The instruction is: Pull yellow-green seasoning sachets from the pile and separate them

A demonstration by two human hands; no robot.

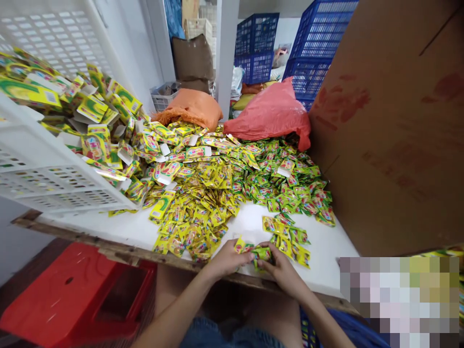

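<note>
Left hand (228, 258) gripping yellow box (239, 244), right hand (281, 268) pinching green packet (262, 253), white tabletop (250, 217), blue crates (255, 36) behind

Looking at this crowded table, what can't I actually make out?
Head view, green sachet: partly covered by the right hand.
Head view, white crate: cut off by the left edge.
Head view, inside the red plastic bag: hidden by its opaque plastic.
Head view, lower right: blocked out by pixelation.
</note>
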